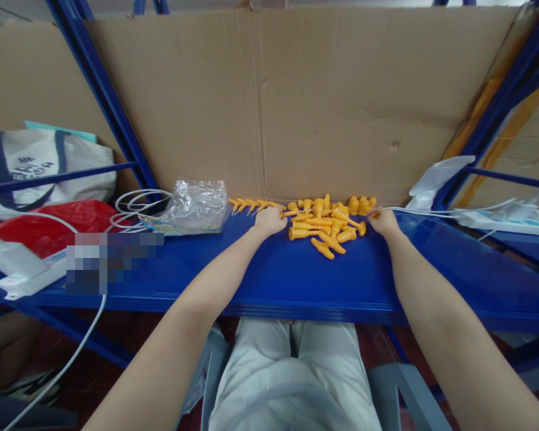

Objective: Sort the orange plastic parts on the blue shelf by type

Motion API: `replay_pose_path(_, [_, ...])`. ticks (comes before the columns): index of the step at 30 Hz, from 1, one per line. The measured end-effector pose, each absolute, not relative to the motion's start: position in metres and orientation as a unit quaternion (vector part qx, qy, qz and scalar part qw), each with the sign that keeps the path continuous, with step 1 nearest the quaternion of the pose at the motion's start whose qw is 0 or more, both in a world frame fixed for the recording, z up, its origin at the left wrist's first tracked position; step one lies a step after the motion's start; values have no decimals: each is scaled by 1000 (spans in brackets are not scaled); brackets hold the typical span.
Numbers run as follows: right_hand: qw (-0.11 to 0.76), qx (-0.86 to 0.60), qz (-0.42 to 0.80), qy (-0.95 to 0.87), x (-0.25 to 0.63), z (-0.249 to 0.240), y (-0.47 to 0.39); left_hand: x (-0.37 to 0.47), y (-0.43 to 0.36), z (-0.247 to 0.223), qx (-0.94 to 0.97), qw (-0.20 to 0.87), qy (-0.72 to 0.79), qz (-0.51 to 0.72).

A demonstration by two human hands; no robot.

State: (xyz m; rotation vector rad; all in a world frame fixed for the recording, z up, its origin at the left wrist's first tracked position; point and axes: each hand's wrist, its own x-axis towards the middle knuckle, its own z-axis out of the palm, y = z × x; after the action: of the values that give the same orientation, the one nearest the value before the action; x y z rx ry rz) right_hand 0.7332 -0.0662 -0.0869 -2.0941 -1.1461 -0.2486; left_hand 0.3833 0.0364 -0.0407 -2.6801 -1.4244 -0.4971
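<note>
My left hand point(270, 221) is closed at the left edge of the pile, with a yellow-handled corkscrew point(290, 213) at its fingertips. Behind it, a row of similar corkscrews point(245, 205) with spiral metal screws lies along the cardboard. At the pile's right side, my right hand point(385, 222) has its fingers closed on a small yellow plastic piece point(375, 214), mostly covered by the fingers. Between the hands is a heap of yellow T-shaped handles point(331, 242) and hollow sleeves point(299, 233). Several sleeves point(354, 205) stand upright at the back right.
The blue metal shelf point(296, 287) backs onto a tall cardboard sheet point(323, 102). Left are a clear plastic bag point(197, 206), white cables point(132, 206), a red bag point(67, 221) and a power strip point(31, 278). Another power strip point(507, 221) lies right, near a blue post point(498, 114).
</note>
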Motion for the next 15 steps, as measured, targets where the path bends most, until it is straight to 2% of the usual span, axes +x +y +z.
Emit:
replay_pose_path(9, [306, -838, -50, -448, 725, -89, -66, 383, 35, -40, -873, 33, -461, -157])
replay_pose_path(15, [229, -867, -36, -442, 730, -84, -68, 384, 36, -41, -872, 32, -464, -154])
